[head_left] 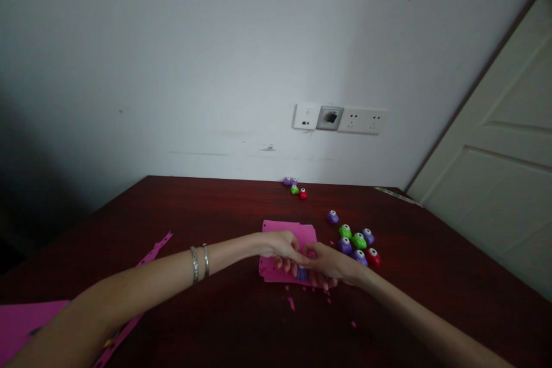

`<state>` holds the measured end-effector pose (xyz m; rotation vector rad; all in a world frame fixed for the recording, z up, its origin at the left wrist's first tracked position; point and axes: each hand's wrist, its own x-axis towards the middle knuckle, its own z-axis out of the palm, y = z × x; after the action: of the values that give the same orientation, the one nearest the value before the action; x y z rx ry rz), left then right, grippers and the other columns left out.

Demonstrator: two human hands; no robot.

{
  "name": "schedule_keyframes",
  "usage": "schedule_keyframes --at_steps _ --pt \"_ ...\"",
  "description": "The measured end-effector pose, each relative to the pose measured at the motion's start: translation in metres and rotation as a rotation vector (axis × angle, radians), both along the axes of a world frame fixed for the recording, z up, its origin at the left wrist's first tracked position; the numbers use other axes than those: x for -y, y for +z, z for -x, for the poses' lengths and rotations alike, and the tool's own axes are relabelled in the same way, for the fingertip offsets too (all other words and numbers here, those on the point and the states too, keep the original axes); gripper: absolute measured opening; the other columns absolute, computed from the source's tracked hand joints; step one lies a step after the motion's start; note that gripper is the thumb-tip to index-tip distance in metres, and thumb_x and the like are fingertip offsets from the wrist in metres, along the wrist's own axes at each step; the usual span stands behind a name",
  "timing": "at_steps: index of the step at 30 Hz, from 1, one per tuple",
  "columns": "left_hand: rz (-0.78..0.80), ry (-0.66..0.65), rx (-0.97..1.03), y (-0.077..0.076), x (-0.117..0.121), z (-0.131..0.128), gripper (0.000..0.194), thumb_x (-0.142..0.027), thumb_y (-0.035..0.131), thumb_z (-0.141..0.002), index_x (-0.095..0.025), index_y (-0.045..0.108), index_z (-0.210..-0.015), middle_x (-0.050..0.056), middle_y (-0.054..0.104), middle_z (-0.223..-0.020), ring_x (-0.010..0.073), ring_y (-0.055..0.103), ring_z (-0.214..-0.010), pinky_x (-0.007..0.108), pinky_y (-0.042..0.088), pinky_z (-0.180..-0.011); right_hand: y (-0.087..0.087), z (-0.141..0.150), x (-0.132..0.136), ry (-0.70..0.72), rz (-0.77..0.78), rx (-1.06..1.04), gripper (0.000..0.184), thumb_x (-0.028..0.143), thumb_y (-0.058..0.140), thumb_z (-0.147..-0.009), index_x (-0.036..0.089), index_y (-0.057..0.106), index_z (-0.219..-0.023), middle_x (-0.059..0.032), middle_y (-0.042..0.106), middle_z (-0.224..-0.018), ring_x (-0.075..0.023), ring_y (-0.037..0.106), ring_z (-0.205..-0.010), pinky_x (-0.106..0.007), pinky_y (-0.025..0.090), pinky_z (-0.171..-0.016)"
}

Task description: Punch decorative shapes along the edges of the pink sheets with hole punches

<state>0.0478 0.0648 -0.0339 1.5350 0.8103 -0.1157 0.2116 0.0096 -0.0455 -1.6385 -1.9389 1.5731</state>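
Observation:
Both hands meet over a stack of pink paper (276, 229) on the dark red-brown table. Between them a small purple craft punch (302, 273) shows in part. My left hand (281, 248), with two bangles on its wrist, closes on the punch from the left. From the right, my right hand (331, 264) grips it too, the thumbs meeting above it. Fingers hide most of the punch and the paper's edge in it. Tiny pink paper scraps (291, 303) lie in front of the stack.
Several purple, green and red punches (359, 241) cluster right of the stack. More punches (294, 190) stand near the wall. On the left lie a punched pink paper strip (156, 248) and a larger pink sheet (26, 322). Wall sockets (362, 121) sit above the table.

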Motion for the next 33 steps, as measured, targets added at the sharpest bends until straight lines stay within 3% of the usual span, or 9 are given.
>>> schedule_keyframes --at_steps 4,9,16,19,23,27,33 --pt "0.045 0.038 -0.018 0.001 0.003 0.001 0.036 -0.043 0.076 -0.054 -0.014 0.057 -0.065 0.002 0.059 -0.054 0.0106 0.048 -0.045 0.025 0.031 -0.043 0.004 0.0 0.0 0.007 0.052 -0.011 0.034 0.043 0.045 -0.084 0.015 0.049 -0.101 0.001 0.059 -0.053 -0.0064 0.047 -0.033 -0.014 0.029 -0.029" --pt "0.019 0.065 -0.025 0.002 0.007 0.002 0.038 -0.046 0.075 -0.055 -0.014 0.054 -0.064 0.002 0.059 -0.054 0.0089 0.045 -0.043 0.024 0.029 -0.042 0.01 0.002 0.001 0.076 0.073 -0.041 0.033 0.044 0.04 -0.086 0.015 0.053 -0.095 0.0003 0.059 -0.053 -0.0055 0.046 -0.034 -0.013 0.027 -0.03" --pt "0.029 0.05 -0.046 -0.002 0.006 -0.001 0.036 -0.043 0.076 -0.054 -0.015 0.054 -0.059 0.0 0.055 -0.048 0.0067 0.04 -0.038 0.022 0.023 -0.038 0.015 0.005 0.004 0.05 0.079 -0.038 0.032 0.043 0.044 -0.085 0.016 0.051 -0.1 0.001 0.059 -0.054 -0.0056 0.047 -0.034 -0.013 0.027 -0.03" --pt "-0.121 0.017 -0.098 0.007 0.005 -0.004 0.036 -0.044 0.074 -0.055 -0.015 0.054 -0.055 -0.002 0.051 -0.044 0.0059 0.037 -0.036 0.023 0.023 -0.038 0.016 0.003 0.001 0.027 0.033 0.002 0.027 0.038 0.048 -0.083 0.015 0.049 -0.099 0.0025 0.058 -0.051 -0.0058 0.047 -0.034 -0.013 0.029 -0.03" --pt "-0.482 -0.039 -0.072 0.028 -0.004 0.0 0.033 -0.04 0.07 -0.059 -0.016 0.048 -0.052 -0.005 0.046 -0.043 0.0059 0.037 -0.038 0.022 0.025 -0.041 0.012 0.001 -0.002 -0.023 -0.069 0.027 0.024 0.037 0.055 -0.078 0.016 0.047 -0.088 0.0046 0.056 -0.048 -0.0064 0.046 -0.033 -0.014 0.029 -0.029" --pt "-0.867 0.081 -0.077 0.037 -0.017 0.016 0.025 -0.032 0.069 -0.059 -0.016 0.05 -0.054 -0.006 0.046 -0.048 0.0073 0.041 -0.047 0.021 0.027 -0.045 0.008 0.001 0.003 -0.088 -0.139 0.007 0.029 0.043 0.058 -0.075 0.018 0.044 -0.078 0.0066 0.051 -0.043 -0.0081 0.045 -0.032 -0.016 0.028 -0.029" --pt "-0.783 -0.128 -0.13 0.014 -0.012 0.037 0.028 -0.039 0.071 -0.058 -0.016 0.057 -0.058 -0.004 0.053 -0.054 0.0083 0.045 -0.05 0.02 0.032 -0.049 0.007 0.002 0.024 -0.158 -0.264 0.016 0.037 0.055 0.04 -0.081 0.019 0.045 -0.082 0.0049 0.051 -0.047 -0.0091 0.044 -0.035 -0.019 0.028 -0.034"
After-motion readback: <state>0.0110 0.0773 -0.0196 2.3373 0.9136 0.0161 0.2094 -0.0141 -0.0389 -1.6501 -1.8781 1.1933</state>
